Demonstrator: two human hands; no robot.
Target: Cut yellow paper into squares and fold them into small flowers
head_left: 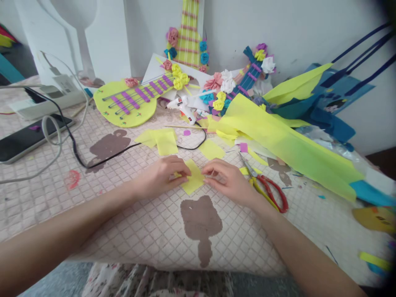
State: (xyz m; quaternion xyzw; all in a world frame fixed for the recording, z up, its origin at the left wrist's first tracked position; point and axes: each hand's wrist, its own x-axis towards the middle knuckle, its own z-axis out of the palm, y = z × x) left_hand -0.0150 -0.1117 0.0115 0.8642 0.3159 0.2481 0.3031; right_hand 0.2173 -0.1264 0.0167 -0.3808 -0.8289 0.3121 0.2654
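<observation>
Between my hands, a small yellow square of tissue or crepe paper [194, 178] is held just over the quilted cloth. My left hand [162, 175] pinches its left edge between thumb and fingers. The opposite edge is pinched by my right hand [227, 179], fingers curled toward the thumb. Just beyond my hands lie more yellow paper squares [167, 142], some overlapping, and a single yellow square [213, 149] to their right. Scissors [269, 189] with red and yellow handles rest close to my right wrist, blades pointing away from me.
A yellow paper guitar [126, 103] lies at the back left, near a white glue gun [185, 109] whose black cord crosses the cloth. Long yellow paper [287, 144] stretches across the right. A phone [31, 138] and power strip [49, 101] occupy the left; a blue bag [337, 99] stands behind.
</observation>
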